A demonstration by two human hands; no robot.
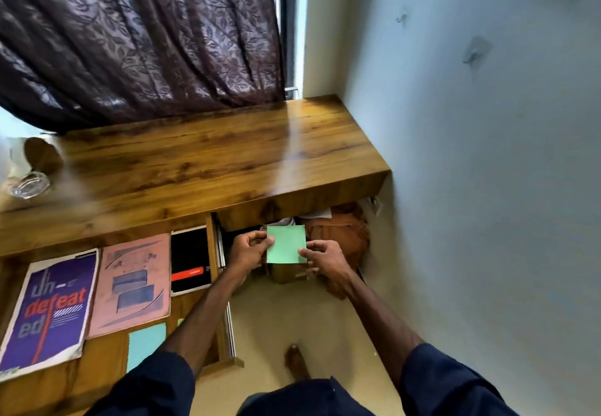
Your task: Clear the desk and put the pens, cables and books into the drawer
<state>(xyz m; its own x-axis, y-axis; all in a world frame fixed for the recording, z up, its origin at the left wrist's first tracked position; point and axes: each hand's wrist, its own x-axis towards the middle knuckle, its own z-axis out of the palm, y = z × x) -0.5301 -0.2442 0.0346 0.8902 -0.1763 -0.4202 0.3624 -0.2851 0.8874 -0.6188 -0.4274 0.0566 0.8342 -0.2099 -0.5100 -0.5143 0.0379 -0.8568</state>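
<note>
Both my hands hold a small green pad of paper [286, 244] in the air below the desk's front edge, right of the drawer. My left hand [248, 248] pinches its left edge and my right hand [323, 258] grips its lower right corner. The wooden drawer [97, 360] stands pulled out at the lower left. In it lie a purple book [52, 311], a pink book [133, 282], a black book with a red band [190, 259] and a turquoise sheet [146, 342]. I see no pens or cables.
The wooden desk top [211, 155] runs from the left to the wall corner at the right. A glass ashtray [29, 185] sits at its left end. A brown bag [341, 230] lies under the desk behind my hands. A dark patterned curtain [140, 35] hangs behind.
</note>
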